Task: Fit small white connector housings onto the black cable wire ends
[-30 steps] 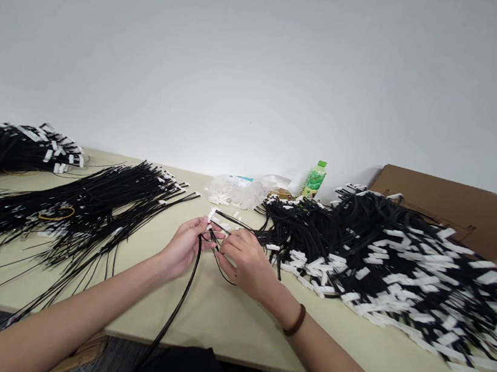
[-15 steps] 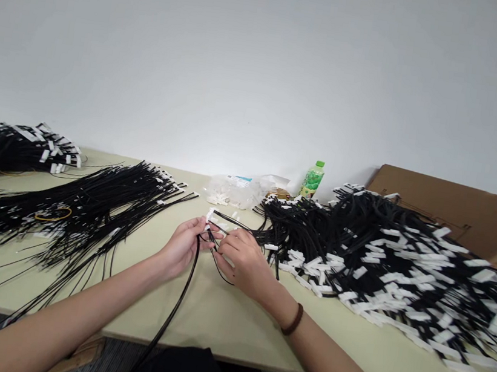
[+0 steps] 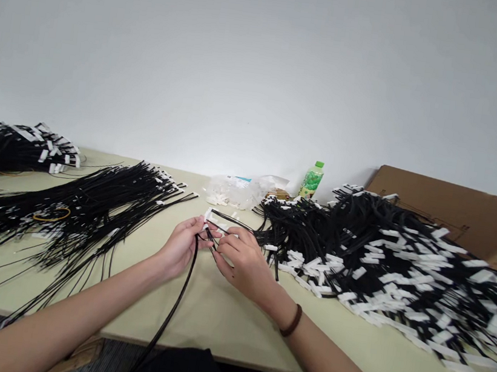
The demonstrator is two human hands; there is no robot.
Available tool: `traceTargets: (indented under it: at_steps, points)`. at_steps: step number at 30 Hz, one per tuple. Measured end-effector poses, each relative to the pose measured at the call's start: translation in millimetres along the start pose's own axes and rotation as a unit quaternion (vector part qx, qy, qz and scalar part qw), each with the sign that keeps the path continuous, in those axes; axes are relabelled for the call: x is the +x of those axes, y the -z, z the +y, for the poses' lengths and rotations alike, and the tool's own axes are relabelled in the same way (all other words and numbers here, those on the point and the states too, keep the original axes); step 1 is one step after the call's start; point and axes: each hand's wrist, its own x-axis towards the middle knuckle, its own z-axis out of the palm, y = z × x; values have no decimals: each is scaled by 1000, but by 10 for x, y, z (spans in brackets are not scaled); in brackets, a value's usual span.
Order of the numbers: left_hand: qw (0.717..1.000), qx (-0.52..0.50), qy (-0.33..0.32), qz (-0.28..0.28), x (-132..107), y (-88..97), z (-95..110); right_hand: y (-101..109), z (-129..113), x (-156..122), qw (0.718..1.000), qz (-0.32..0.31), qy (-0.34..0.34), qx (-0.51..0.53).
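My left hand [image 3: 183, 243] is closed on a small white connector [image 3: 207, 214], pinched between thumb and fingers. Thin black wires [image 3: 221, 215] run from the connector to the right, toward the heap there. A black cable [image 3: 184, 290] hangs from beneath my left fingers down over the table's front edge. Beside it, my right hand [image 3: 241, 261] is closed, its fingertips gripping thin black wires just right of the connector. The wire ends between my fingertips are partly hidden.
Bundles of black wires [image 3: 91, 196] lie on the left of the table [image 3: 229, 330]. A large heap of white-ended wires [image 3: 385, 259] covers the right. Behind stand a clear plastic bag [image 3: 234, 191] of white parts, a green-capped bottle [image 3: 311, 181] and a cardboard box [image 3: 448, 203].
Both hands stay almost in place, with slight finger movement at the connector. The wire loop that hung below my right fingers no longer shows.
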Motion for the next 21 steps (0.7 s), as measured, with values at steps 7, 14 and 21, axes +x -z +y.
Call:
traceTargets:
  at_steps: [7, 14, 21]
  points:
    - [1000, -15, 7, 8, 9, 1, -2, -10, -5, -5, 1000, 28, -1, -14]
    - [1000, -15, 5, 14, -3, -3, 18, -11, 15, 5, 999, 42, -7, -14]
    - [1000, -9, -8, 22, -4, 1, 26, 10, 10, 16, 998, 66, -8, -10]
